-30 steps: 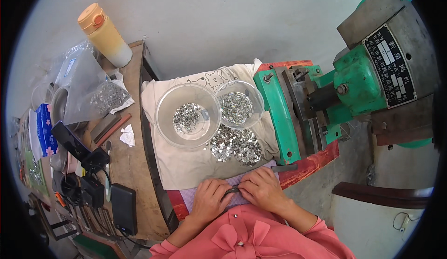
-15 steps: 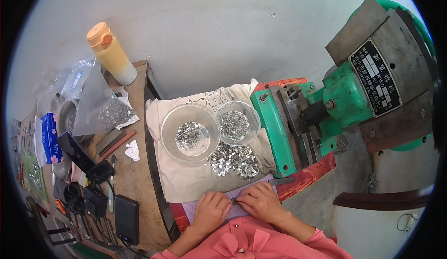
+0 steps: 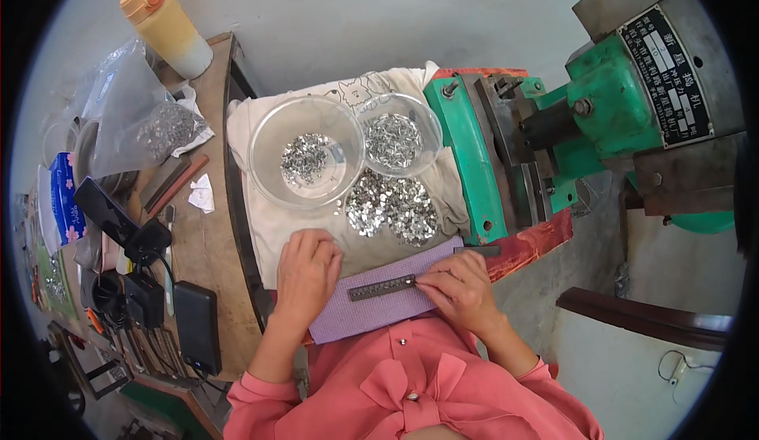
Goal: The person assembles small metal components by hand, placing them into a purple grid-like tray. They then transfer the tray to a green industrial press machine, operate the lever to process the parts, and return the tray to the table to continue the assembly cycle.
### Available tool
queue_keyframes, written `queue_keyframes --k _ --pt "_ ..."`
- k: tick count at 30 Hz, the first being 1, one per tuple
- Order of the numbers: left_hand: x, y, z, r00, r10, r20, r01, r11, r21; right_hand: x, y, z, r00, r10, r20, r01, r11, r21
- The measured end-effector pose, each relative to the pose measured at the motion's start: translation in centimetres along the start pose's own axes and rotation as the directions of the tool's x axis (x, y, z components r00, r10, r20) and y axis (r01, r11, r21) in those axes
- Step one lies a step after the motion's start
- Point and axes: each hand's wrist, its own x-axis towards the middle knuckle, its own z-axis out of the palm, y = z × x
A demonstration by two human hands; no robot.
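Note:
My right hand (image 3: 460, 286) pinches the right end of a narrow dark metal bar (image 3: 379, 288) with a row of small notches along it. The bar lies across a purple textured mat (image 3: 340, 314) in front of me. Left of the bar, my left hand (image 3: 308, 266) hovers at the cloth's near edge, fingers loosely bent and slightly apart, with nothing visible in them. Beyond the hands, a heap of small shiny metal pieces (image 3: 407, 211) rests on the beige cloth (image 3: 277, 230). A second dark bar (image 3: 482, 250) lies just past my right hand.
Two clear plastic tubs, a larger one (image 3: 254, 163) and a smaller one (image 3: 436, 135), hold metal pieces. A green press (image 3: 609, 84) stands at the right. On the left bench are a yellow bottle (image 3: 170, 33), a black power bank (image 3: 198, 325), a phone (image 3: 105, 209) and a plastic bag (image 3: 126, 116).
My hands have parted: the left went left and away from the bar, while the right stays on its end. The bar now shows on the mat. The whole view has shifted.

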Motion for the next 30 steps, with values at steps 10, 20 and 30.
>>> queue_keyframes --k 10,20,30 --pt "0.5 -0.4 0.3 1.000 -0.014 0.019 0.015 0.997 -0.070 -0.4 0.1 1.0 0.999 -0.038 0.012 0.038 0.999 -0.019" --pt "0.4 -1.2 0.7 1.000 0.024 -0.005 -0.024 0.999 -0.045 0.7 0.1 1.7 0.988 -0.092 0.120 0.099 0.994 -0.055" --pt "0.5 -1.3 0.6 0.999 0.053 -0.001 -0.053 0.998 -0.035 0.6 -0.6 1.9 0.986 -0.040 0.165 0.052 0.996 -0.071"
